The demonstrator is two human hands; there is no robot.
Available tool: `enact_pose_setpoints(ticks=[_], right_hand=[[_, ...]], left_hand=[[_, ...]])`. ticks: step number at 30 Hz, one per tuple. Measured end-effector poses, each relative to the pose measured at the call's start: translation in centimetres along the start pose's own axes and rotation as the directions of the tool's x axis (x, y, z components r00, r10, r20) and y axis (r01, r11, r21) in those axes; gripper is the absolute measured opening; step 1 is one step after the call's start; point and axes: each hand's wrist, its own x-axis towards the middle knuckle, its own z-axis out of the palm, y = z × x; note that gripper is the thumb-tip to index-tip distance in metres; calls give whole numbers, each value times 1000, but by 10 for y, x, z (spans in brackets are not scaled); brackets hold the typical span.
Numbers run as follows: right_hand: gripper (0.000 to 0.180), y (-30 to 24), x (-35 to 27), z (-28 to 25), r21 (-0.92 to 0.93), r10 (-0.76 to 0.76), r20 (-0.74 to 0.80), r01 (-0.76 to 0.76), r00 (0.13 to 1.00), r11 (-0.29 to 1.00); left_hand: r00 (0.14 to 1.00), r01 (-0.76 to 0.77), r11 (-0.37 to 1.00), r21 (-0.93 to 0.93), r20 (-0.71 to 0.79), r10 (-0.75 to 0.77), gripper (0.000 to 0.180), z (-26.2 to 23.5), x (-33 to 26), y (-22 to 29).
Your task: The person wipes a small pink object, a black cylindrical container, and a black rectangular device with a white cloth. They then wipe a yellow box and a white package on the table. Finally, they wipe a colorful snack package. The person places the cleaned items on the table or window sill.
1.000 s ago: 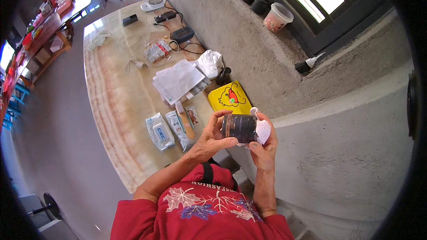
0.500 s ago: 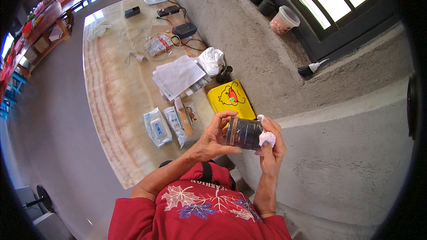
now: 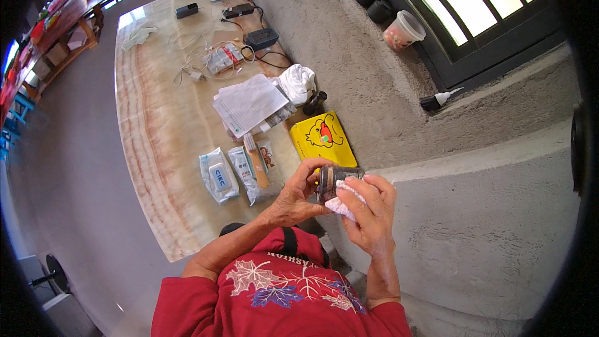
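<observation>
Hands meet just above the near edge of a pale stone table (image 3: 156, 143), where a person in a red shirt (image 3: 281, 299) holds a small dark jar (image 3: 334, 180) up close to the chest, seemingly so that it can be worked on at easy reach. The left hand (image 3: 293, 196) curls around the jar's left end, fingers closed on it and thumb under, apparently steadying it. The right hand (image 3: 371, 209) is cupped over the jar's right side with a white cloth (image 3: 343, 203) pressed between palm and jar, fingers bent over the top, a grip that looks suited to wiping. The jar lies tipped on its side, long axis running roughly left to right across the view, one end toward the left hand and the other buried in the cloth; which end is the mouth cannot be told. Just beyond the hands a yellow box (image 3: 321, 137) with a cartoon bird lies flat on the table beside the rough concrete wall (image 3: 387, 87). Left of it sit sealed clear packets (image 3: 218, 175), side by side. Farther on, a sheaf of papers (image 3: 246, 103) rests beside a crumpled white bag (image 3: 298, 82), then a tangle of cables (image 3: 206, 56) and a black charger (image 3: 261, 39). On the sill, a plastic cup (image 3: 402, 28) stands under the window.
</observation>
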Motion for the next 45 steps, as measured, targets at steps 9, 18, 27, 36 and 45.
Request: enact_pose_setpoints(ticks=[9, 18, 27, 36, 45], right_hand=[[37, 17, 25, 13, 43, 71, 50, -73, 996, 996], [40, -3, 11, 26, -66, -163, 180, 178, 970, 982], [22, 64, 4, 21, 691, 746, 250, -653, 618, 310], [29, 25, 5, 47, 575, 429, -7, -347, 903, 741], [30, 42, -8, 59, 898, 723, 257, -435, 641, 66]], left_hand=[[999, -46, 999, 10, 16, 46, 78, -4, -2, -7], [999, 10, 993, -120, -32, -14, 76, -10, -4, -14], [984, 127, 958, -258, -88, -154, 83, -6, 0, -1], [977, 157, 892, -423, -63, -202, 78, -18, -2, -11], [954, 276, 686, -673, 105, -280, 59, -26, -7, -23]])
